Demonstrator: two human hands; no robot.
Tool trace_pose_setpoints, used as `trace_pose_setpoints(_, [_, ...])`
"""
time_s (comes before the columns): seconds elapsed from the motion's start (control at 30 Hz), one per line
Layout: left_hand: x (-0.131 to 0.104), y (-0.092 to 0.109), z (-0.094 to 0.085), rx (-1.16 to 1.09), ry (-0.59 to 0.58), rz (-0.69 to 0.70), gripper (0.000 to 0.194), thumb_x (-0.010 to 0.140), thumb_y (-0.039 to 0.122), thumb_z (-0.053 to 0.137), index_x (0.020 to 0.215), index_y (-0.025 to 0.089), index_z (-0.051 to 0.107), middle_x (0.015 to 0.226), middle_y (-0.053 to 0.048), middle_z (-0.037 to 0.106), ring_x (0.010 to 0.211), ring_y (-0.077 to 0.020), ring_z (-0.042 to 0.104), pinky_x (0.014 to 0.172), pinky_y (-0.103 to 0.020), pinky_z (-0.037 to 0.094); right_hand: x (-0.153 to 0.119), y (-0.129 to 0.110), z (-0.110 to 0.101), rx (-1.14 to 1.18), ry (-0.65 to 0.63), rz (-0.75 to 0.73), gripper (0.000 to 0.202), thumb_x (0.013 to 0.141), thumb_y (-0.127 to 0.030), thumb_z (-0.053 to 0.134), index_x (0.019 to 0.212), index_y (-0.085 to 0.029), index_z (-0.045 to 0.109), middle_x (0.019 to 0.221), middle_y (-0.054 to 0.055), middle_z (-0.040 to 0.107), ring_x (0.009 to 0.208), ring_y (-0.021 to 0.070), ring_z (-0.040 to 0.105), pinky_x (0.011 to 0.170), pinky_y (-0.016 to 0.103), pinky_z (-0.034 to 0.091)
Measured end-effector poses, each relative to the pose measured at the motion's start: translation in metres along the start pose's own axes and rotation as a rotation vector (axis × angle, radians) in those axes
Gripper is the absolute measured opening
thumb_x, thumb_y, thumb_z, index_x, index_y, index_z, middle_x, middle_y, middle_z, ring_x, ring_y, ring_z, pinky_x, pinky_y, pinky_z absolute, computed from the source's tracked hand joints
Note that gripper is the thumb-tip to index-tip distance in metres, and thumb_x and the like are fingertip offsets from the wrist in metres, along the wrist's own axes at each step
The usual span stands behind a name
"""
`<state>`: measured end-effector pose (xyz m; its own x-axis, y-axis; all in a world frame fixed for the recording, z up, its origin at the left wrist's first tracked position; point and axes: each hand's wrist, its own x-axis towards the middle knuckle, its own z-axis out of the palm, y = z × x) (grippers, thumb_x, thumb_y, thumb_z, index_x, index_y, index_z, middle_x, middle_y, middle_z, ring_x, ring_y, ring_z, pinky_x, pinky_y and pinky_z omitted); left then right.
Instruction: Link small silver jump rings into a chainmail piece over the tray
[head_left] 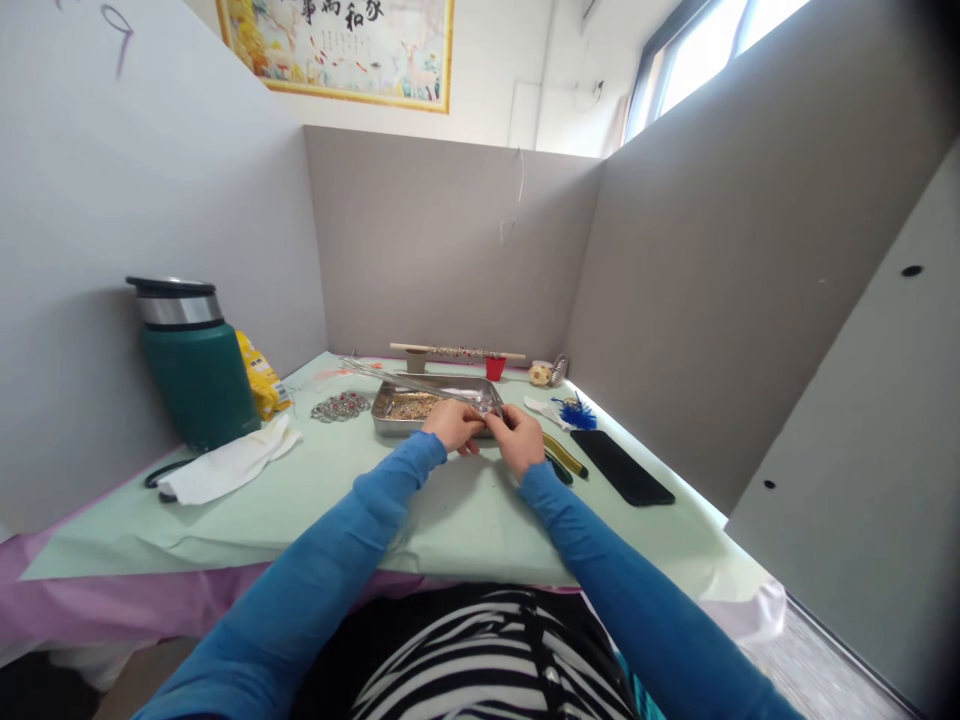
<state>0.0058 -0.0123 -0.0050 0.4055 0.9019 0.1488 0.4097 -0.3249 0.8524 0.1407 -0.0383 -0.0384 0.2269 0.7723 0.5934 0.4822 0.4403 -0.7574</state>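
Note:
My left hand [453, 425] and my right hand [517, 438] are close together at the near right edge of a metal tray [388, 424]. Between their pinched fingertips is a bundle of thin silvery wires [405, 381], which slants up to the left across the tray. Small tan beads [411, 405] lie in the tray's left part. A curved silvery piece shows by my right fingertips, too small to make out. Yellow-handled pliers [566, 456] lie partly hidden behind my right hand.
Left: green bottle [196, 380], yellow packet [261, 378], white cloth [232, 463], beaded pieces [340, 406]. Behind the tray, a rod [457, 351] rests on a grey cup [416, 361] and a red cup [495, 368]. Right: black phone [622, 467], blue tassel [577, 412]. Partitions surround the table.

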Motion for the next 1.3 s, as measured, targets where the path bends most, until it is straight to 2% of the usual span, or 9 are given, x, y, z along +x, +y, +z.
trace_pose_setpoints(0.17, [0.003,-0.002,0.002,-0.071,0.002,-0.014,0.005,0.070,0.015,0.063,0.065,0.016,0.066,0.051,-0.001,0.063,0.050,-0.0141,0.061,0.049,-0.021,0.049,0.001,0.001,0.002,0.010,0.001,0.021,0.028,0.071,-0.042,0.053,0.071,-0.016,0.062,0.060,-0.002,0.056,0.058,0.0129,0.043,0.058,0.024,0.036])
trace_pose_setpoints(0.3, [0.001,0.003,-0.001,-0.193,-0.068,-0.066,0.011,0.072,0.015,0.062,0.061,0.014,0.061,0.050,-0.003,0.062,0.050,-0.0147,0.061,0.055,-0.025,0.052,0.003,0.000,0.001,0.132,0.012,0.068,0.025,0.070,-0.040,0.054,0.068,-0.016,0.060,0.059,-0.003,0.053,0.058,0.0119,0.042,0.057,0.023,0.036])
trace_pose_setpoints(0.5, [-0.002,0.010,-0.006,-0.148,-0.110,-0.025,0.016,0.073,0.016,0.062,0.058,0.012,0.058,0.045,-0.002,0.058,0.042,-0.0128,0.057,0.045,-0.023,0.048,0.002,-0.008,0.000,0.363,-0.051,0.215,0.022,0.067,-0.038,0.057,0.066,-0.016,0.055,0.054,-0.005,0.049,0.050,0.0091,0.037,0.051,0.023,0.033])
trace_pose_setpoints(0.63, [-0.003,0.011,-0.011,-0.231,-0.023,-0.058,0.013,0.074,0.014,0.060,0.061,0.011,0.057,0.052,-0.003,0.061,0.043,-0.0114,0.057,0.045,-0.022,0.048,0.002,-0.007,0.000,0.398,-0.129,0.292,0.026,0.068,-0.043,0.056,0.065,-0.017,0.052,0.056,-0.003,0.050,0.048,0.0092,0.040,0.046,0.023,0.031])
trace_pose_setpoints(0.73, [-0.003,0.011,-0.019,-0.368,0.060,-0.088,0.006,0.074,0.014,0.060,0.070,0.010,0.059,0.060,-0.004,0.064,0.046,-0.0109,0.058,0.048,-0.023,0.050,0.002,-0.003,-0.001,0.289,-0.205,0.192,0.026,0.071,-0.042,0.053,0.073,-0.017,0.058,0.061,-0.002,0.054,0.054,0.0109,0.045,0.051,0.023,0.034])
trace_pose_setpoints(0.83, [-0.004,0.011,-0.025,-0.475,0.079,-0.088,0.006,0.073,0.016,0.061,0.074,0.009,0.060,0.063,-0.006,0.065,0.047,-0.0107,0.058,0.049,-0.024,0.050,-0.002,-0.004,-0.003,0.110,-0.255,0.059,0.028,0.075,-0.041,0.050,0.080,-0.017,0.063,0.063,-0.001,0.056,0.060,0.0127,0.046,0.056,0.023,0.036])
trace_pose_setpoints(1.0, [-0.005,0.011,-0.027,-0.541,0.081,-0.098,0.008,0.071,0.015,0.064,0.073,0.009,0.059,0.063,-0.006,0.065,0.047,-0.0110,0.057,0.049,-0.024,0.049,-0.008,-0.012,-0.005,-0.084,-0.239,-0.090,0.028,0.078,-0.038,0.046,0.081,-0.018,0.065,0.067,0.000,0.057,0.064,0.0139,0.046,0.061,0.023,0.035])
trace_pose_setpoints(1.3, [-0.005,0.012,-0.027,-0.564,0.090,-0.083,0.010,0.073,0.014,0.061,0.079,0.012,0.053,0.063,-0.007,0.065,0.048,-0.0134,0.059,0.049,-0.026,0.050,-0.008,-0.009,-0.004,-0.178,-0.213,-0.095,0.028,0.078,-0.038,0.045,0.071,-0.018,0.064,0.059,0.000,0.053,0.059,0.0134,0.043,0.056,0.023,0.032])
